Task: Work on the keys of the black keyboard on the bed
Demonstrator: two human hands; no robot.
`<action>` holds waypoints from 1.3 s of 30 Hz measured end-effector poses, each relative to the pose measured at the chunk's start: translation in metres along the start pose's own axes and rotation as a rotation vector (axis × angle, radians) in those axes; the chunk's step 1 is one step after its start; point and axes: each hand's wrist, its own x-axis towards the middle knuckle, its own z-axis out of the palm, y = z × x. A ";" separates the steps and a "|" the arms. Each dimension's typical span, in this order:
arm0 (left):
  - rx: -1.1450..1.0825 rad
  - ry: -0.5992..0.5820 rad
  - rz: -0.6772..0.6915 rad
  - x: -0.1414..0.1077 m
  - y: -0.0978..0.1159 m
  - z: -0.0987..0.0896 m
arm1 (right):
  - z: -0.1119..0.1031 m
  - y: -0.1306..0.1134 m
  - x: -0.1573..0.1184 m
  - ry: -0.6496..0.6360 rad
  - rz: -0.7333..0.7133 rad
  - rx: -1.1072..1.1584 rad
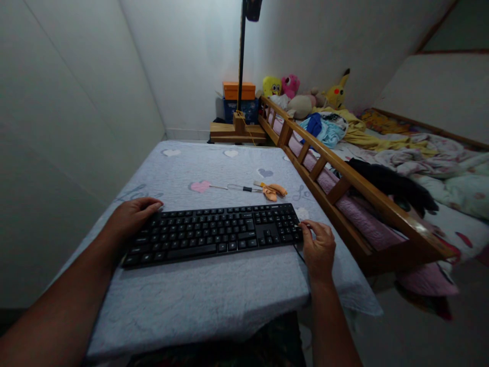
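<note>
A black keyboard (214, 229) lies slightly slanted on the cloth-covered table, its keys facing up. My left hand (132, 216) grips its left end, thumb and fingers at the far corner. At the opposite end, my right hand (319, 244) pinches a small thin stick with a pale tip (297, 225) over the number pad. Its exact kind is too small to make out. A black cable (299, 253) runs from the keyboard's near side toward my right wrist. Beyond the keyboard lie a thin wire tool with a black sleeve (247, 189) and a crumpled orange item (274, 191).
A grey-blue tablecloth (202, 295) with heart prints covers the table. Along the right stands a wooden bed rail (324, 158), with bedding, clothes and plush toys (290, 85) behind it. A lamp pole (241, 56) on a wooden base and an orange box (239, 90) stand past the far edge.
</note>
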 end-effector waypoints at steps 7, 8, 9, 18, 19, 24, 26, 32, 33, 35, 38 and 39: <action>0.010 0.000 0.002 0.000 0.002 -0.001 | 0.000 0.000 0.002 0.039 0.030 -0.015; 0.012 -0.001 -0.001 0.000 0.002 -0.002 | 0.000 0.000 0.002 0.045 0.035 -0.019; 0.012 -0.003 -0.003 0.000 0.003 -0.002 | 0.000 0.000 0.002 0.051 0.041 -0.024; 0.003 -0.004 -0.010 0.000 0.004 -0.001 | -0.001 0.000 0.003 0.082 0.076 -0.069; 0.004 -0.006 -0.013 -0.001 0.004 -0.001 | -0.001 0.000 0.003 0.079 0.073 -0.068; -0.002 -0.014 -0.002 -0.002 0.006 -0.003 | -0.001 0.000 0.003 0.050 0.061 -0.041; -0.008 -0.008 0.003 -0.003 0.006 -0.003 | 0.000 -0.001 0.003 0.028 0.052 -0.021; 0.008 -0.002 -0.014 -0.004 0.011 -0.004 | 0.000 -0.004 0.003 0.001 0.037 0.007; 0.021 0.006 -0.010 -0.004 0.012 -0.004 | -0.001 -0.004 0.003 0.005 0.039 0.006; 0.024 0.006 -0.004 -0.004 0.014 -0.004 | -0.001 -0.004 0.003 0.018 0.047 -0.001; 0.018 0.005 -0.011 -0.004 0.014 -0.004 | -0.001 -0.002 0.003 0.044 0.058 -0.025; 0.012 0.005 -0.015 -0.004 0.013 -0.004 | -0.001 -0.001 0.003 0.052 0.059 -0.034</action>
